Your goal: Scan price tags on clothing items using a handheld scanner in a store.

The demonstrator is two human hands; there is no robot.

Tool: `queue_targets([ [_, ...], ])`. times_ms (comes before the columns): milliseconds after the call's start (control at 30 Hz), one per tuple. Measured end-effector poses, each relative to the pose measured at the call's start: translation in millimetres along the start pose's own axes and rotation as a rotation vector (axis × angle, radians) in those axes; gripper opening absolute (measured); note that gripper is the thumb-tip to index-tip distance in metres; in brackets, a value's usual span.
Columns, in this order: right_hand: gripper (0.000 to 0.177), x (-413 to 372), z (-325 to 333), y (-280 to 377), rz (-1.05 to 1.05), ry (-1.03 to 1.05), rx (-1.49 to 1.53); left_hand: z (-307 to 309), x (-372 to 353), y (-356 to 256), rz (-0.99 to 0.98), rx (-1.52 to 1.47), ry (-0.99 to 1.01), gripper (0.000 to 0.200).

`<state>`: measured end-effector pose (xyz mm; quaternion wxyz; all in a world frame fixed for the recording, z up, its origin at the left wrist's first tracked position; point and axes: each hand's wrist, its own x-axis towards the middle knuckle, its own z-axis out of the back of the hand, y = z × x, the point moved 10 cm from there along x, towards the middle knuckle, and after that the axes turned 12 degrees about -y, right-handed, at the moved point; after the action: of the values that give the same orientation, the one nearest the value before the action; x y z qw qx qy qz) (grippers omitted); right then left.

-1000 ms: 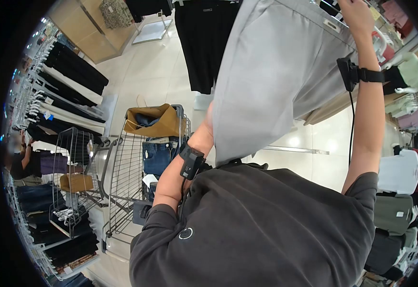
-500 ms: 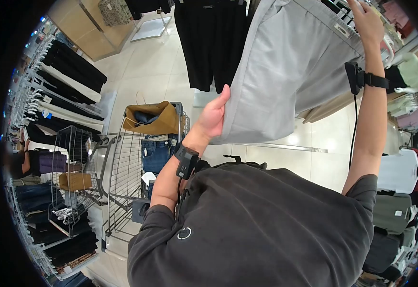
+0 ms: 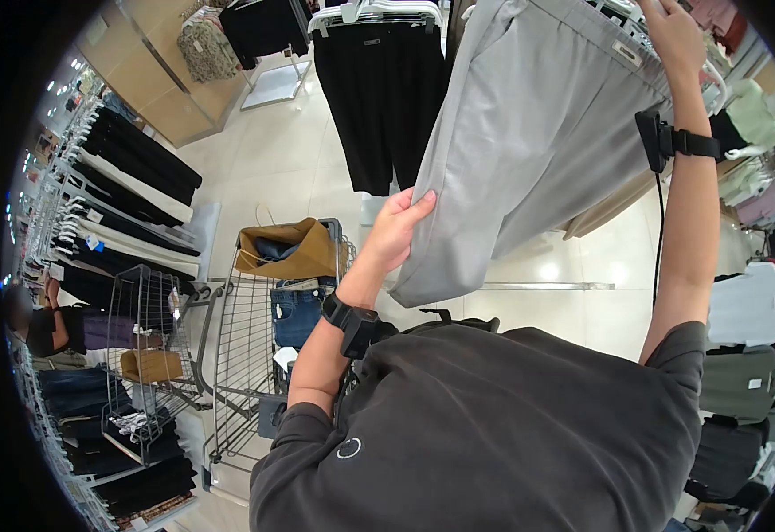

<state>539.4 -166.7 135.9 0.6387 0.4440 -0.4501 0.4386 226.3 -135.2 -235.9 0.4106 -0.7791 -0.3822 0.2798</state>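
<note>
Grey trousers [image 3: 529, 133] with an elastic waistband and a pale label hang at a slant in front of me. My left hand [image 3: 399, 229] is closed on the edge of one trouser leg, thumb on the front of the cloth and fingers behind it. My right hand [image 3: 674, 44] is raised at the top edge, beside the waistband's right end and the hangers [image 3: 616, 12]. Its fingers are curled and partly cut off by the frame, so I cannot tell what they grip. Black trousers [image 3: 379, 97] hang just left of the grey pair.
A wire shopping cart [image 3: 237, 355] at left carries a brown bag [image 3: 294, 251] and folded jeans [image 3: 297, 319]. Behind it stand another cart [image 3: 144, 310] and a person [image 3: 49, 324]. Racks of trousers [image 3: 135, 155] line the left; tops [image 3: 742, 306] hang at right.
My left hand has closed its thumb onto the trouser leg. The leg's lower end has swung left and down. The view has tilted slightly, and my right hand stays raised.
</note>
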Motion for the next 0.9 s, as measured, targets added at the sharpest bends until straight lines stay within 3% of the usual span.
queue_targets([
  [533,0.044,22,20,14,-0.022,-0.057,0.006,0,0,-16,-0.027,-0.036,-0.044,0.044],
  [633,0.044,21,21,16,-0.034,-0.069,0.013,12,6,-7,-0.044,-0.006,-0.021,0.038],
  [733,0.045,23,23,14,-0.062,-0.072,0.027,-9,-11,-19,-0.158,0.222,0.067,0.032],
  [900,0.047,25,27,7,-0.128,-0.081,0.029,15,-9,15,-0.020,0.284,0.062,0.028],
])
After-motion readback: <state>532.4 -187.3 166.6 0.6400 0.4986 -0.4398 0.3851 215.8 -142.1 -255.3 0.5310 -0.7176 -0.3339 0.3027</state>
